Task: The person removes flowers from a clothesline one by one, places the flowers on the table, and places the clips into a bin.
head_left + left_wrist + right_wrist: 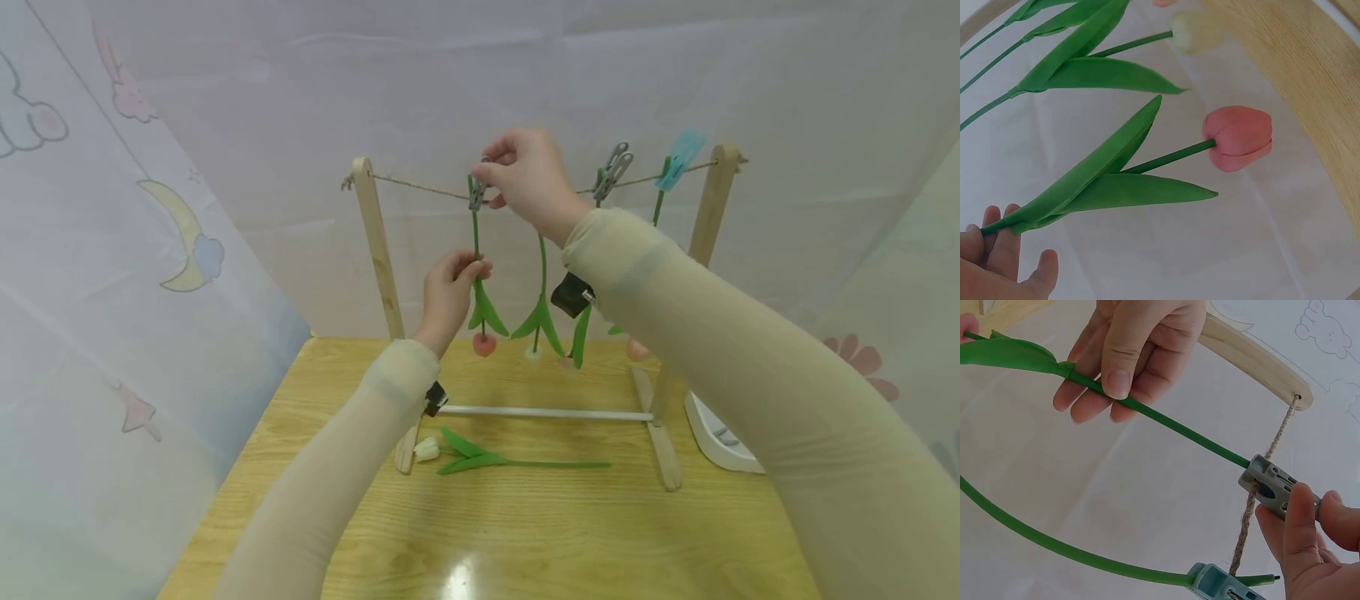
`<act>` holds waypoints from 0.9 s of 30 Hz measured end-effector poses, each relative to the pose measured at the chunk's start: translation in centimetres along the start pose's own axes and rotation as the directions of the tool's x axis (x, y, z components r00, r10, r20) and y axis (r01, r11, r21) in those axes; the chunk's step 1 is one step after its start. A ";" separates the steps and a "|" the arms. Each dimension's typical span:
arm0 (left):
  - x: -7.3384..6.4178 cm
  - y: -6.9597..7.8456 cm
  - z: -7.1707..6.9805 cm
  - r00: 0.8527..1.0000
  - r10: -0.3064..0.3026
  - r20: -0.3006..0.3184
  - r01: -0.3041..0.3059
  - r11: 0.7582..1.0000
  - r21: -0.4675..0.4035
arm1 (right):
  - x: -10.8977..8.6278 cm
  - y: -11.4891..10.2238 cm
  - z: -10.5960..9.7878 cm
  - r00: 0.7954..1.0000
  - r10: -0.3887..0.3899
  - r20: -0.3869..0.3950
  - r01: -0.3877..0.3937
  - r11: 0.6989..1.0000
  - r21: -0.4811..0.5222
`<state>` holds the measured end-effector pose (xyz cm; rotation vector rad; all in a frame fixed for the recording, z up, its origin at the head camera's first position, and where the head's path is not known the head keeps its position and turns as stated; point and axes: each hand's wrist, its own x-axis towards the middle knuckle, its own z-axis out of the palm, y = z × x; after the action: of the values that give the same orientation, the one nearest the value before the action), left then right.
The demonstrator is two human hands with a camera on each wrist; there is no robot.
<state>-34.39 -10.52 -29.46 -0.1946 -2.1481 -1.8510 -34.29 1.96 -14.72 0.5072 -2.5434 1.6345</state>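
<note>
My left hand (448, 293) pinches the green stem of an upside-down pink tulip (1238, 139), just above its leaves. Its bloom hangs lowest, over the table's back edge. Higher up, my right hand (534, 179) pinches a grey clothespin (1271, 480) between thumb and fingers. That clothespin sits at the twine (1279, 434), with the tulip's stem end at its jaws. Beside it, a white tulip (1196, 31) hangs from a blue-grey clothespin (1219, 581). Farther right, grey clothespins (613, 173) and a light blue clothespin (681, 158) hold more tulips, partly hidden by my right sleeve.
The twine runs between a left wooden post (378, 250) and a right wooden post (714, 204), joined low by a white bar (547, 412). A white tulip (427, 450) lies on the wooden table (480, 533). At the right stands a white tray (708, 437), partly behind my sleeve.
</note>
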 end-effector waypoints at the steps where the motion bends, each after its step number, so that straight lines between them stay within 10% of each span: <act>1: 0.0 0.0 -0.1 1.000 0.007 0.001 -0.007 1.000 0.002 | 0.0 0.0 0.0 1.000 -0.005 -0.002 0.005 1.000 0.001; 27: -2.0 -0.9 -1.5 1.000 -0.009 0.023 0.009 1.000 0.008 | -2.7 1.0 -2.7 0.965 -0.163 -0.205 0.197 0.968 0.154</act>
<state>-32.53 -11.93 -30.73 -0.2063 -2.1748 -1.8541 -32.38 5.39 -15.10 0.5489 -2.1642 1.7525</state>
